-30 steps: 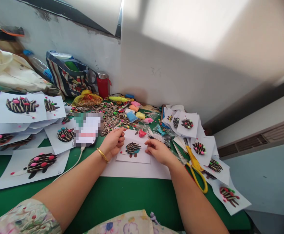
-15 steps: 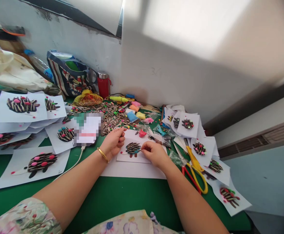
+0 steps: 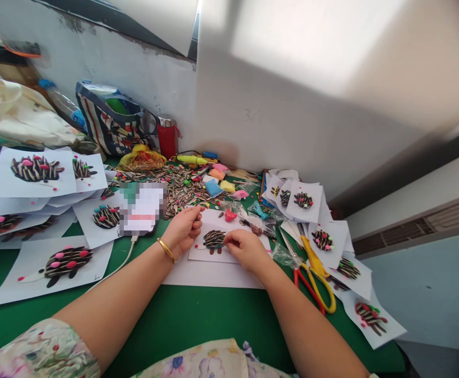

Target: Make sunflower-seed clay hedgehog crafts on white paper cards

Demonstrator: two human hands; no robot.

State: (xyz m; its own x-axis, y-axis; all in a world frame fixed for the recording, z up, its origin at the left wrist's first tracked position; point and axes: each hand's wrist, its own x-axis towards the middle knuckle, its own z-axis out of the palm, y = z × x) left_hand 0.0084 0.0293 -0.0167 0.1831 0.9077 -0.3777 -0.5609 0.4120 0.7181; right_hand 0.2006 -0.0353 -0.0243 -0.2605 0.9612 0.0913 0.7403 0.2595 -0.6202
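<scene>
A sunflower-seed hedgehog (image 3: 214, 239) with brown feet and a small red nose sits on a white paper card (image 3: 198, 255). My right hand (image 3: 247, 251) is at the hedgehog's right end, thumb and fingertips pinched against the seeds. Whatever lies between those fingertips is too small to make out. At the card's upper left edge, my left hand (image 3: 184, 229) is curled with thumb and forefinger together; anything inside it is hidden. Behind the card lie a lump of red clay (image 3: 230, 215) and a bag with brown clay (image 3: 256, 229).
Loose sunflower seeds (image 3: 170, 184) spread behind the hands, beside coloured clay lumps (image 3: 213, 188). Scissors (image 3: 316, 278) lie at the right, near finished hedgehog cards (image 3: 323, 240). More cards (image 3: 52, 268) and a blurred-out phone (image 3: 140, 210) with a cable are at the left.
My right hand has shifted slightly left, over the hedgehog's right end, and hides the bluish bit seen there before. My left hand stays in place.
</scene>
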